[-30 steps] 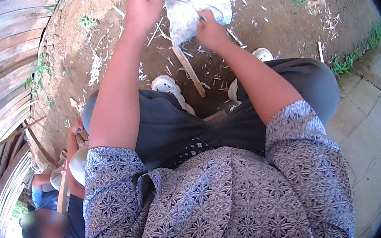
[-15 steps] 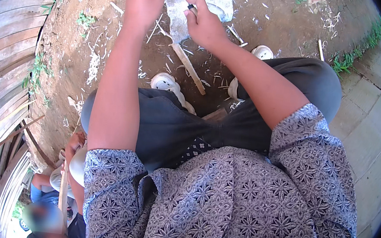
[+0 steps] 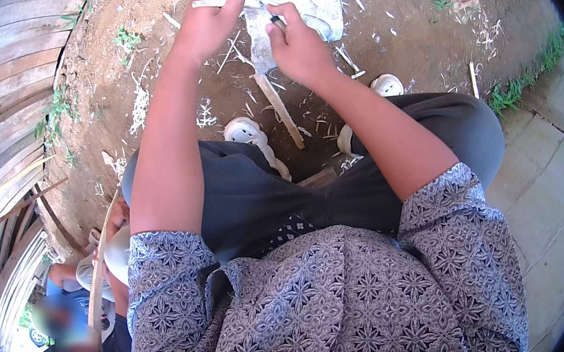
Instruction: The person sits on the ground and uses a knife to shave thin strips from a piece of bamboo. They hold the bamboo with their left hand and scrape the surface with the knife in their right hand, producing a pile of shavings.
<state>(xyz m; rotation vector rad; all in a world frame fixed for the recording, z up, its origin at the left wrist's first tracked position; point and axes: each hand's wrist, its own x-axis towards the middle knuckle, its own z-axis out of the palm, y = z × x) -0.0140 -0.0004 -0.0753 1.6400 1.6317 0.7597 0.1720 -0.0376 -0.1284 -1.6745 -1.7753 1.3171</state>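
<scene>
My left hand (image 3: 209, 25) is closed round a thin pale wooden stick (image 3: 208, 3), its thumb laid along it. Close by on the right, my right hand (image 3: 299, 47) grips what looks like a small knife (image 3: 276, 20); only a dark part by the thumb shows clearly. Its blade cannot be made out against the pale background. Both hands are held out over a dirty white sheet (image 3: 319, 3) that lies on the ground. From the sheet's near corner a flat strip of wood (image 3: 279, 109) points toward me.
Pale shavings (image 3: 139, 108) litter the brown soil around my white shoes (image 3: 244, 131). Curved wooden boards (image 3: 14, 55) line the left side, paving slabs (image 3: 541, 164) the right. At lower left another person's hand (image 3: 117, 216) is beside a long wooden strip (image 3: 99, 273).
Both hands sit slightly lower in the picture, and my right hand has shifted a little left, toward the stick. The thin blade line seen earlier no longer stands out.
</scene>
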